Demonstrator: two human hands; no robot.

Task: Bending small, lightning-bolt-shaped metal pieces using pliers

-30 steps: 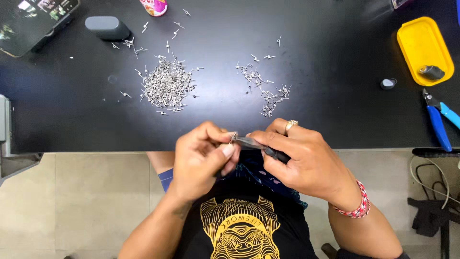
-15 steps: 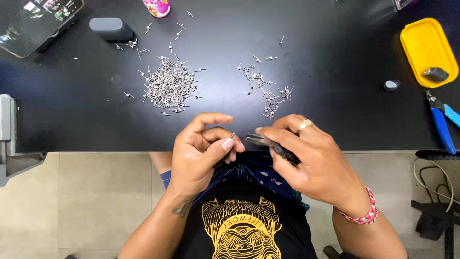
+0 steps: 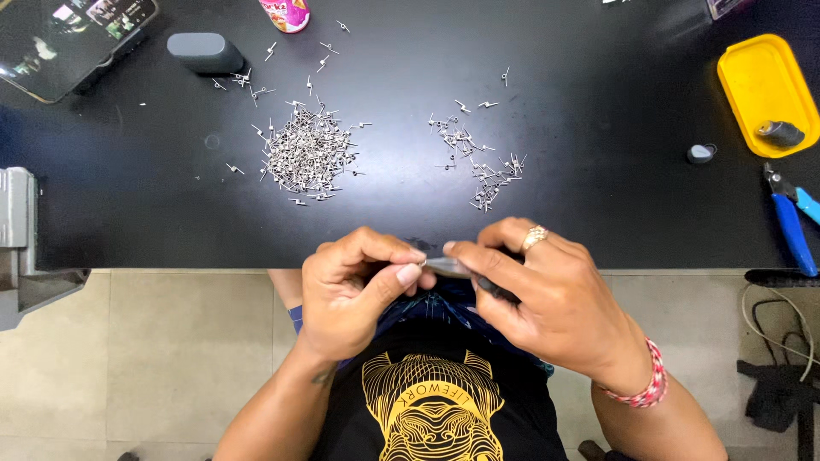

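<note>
**Hands meet over a slim tool at the table edge**

Left hand point(image 3: 354, 294) and right hand point(image 3: 547, 294) held close together just below the near edge of the black table point(image 3: 598, 205), above the lap. Right hand closed around a slim tool point(image 3: 465, 273), its grey metal front poking out toward the left, its dark handle running back under the fingers. Left thumb and forefinger pinched together right at the tool's tip; whatever sits between them too small to make out. Gold ring point(image 3: 535, 236) on a right finger, red-and-white beaded band point(image 3: 647, 386) on the right wrist.

On the table, well apart from the hands: a big pile point(image 3: 307, 154) of small silver metal parts to the left, a smaller pile point(image 3: 483, 162) to the right, loose strays scattered beyond both. Farther back, a grey oblong case point(image 3: 205, 53), a phone point(image 3: 73, 38) at the left corner, a pink container point(image 3: 286, 13) at the top edge. At the right, a yellow tray point(image 3: 760, 85) holding a small grey piece point(image 3: 780, 133), a little grey cap point(image 3: 700, 154) beside the tray, and blue-handled cutters point(image 3: 790, 222) near the right edge.
</note>
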